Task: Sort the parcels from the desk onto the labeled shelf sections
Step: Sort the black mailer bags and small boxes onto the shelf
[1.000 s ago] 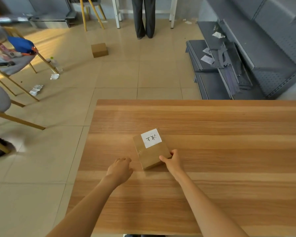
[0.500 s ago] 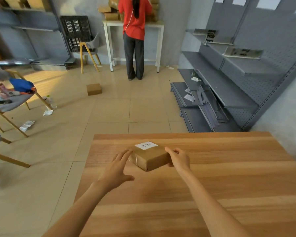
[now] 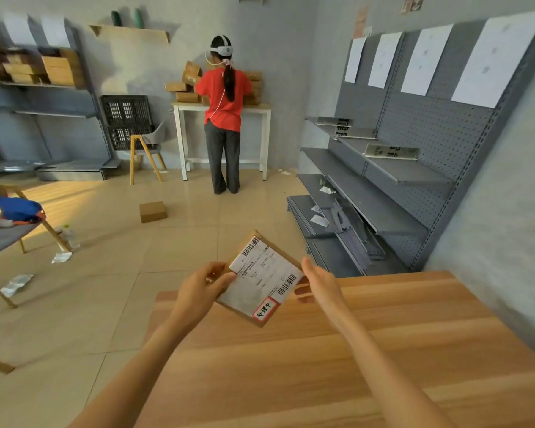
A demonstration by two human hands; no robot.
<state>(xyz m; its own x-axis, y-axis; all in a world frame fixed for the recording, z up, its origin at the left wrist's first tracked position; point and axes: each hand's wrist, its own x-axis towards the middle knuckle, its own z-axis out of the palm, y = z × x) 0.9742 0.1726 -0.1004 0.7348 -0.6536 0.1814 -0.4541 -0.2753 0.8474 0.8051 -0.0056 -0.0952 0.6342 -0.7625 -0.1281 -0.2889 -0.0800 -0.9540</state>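
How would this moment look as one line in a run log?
phase: parcel lifted off desk | left hand: grips parcel | right hand: supports edge | label: facing up

person in red top [image 3: 224, 97] at white table [image 3: 186, 107] | black crate [image 3: 126, 120] | chair [image 3: 145, 146] | blue bag [image 3: 18, 208]
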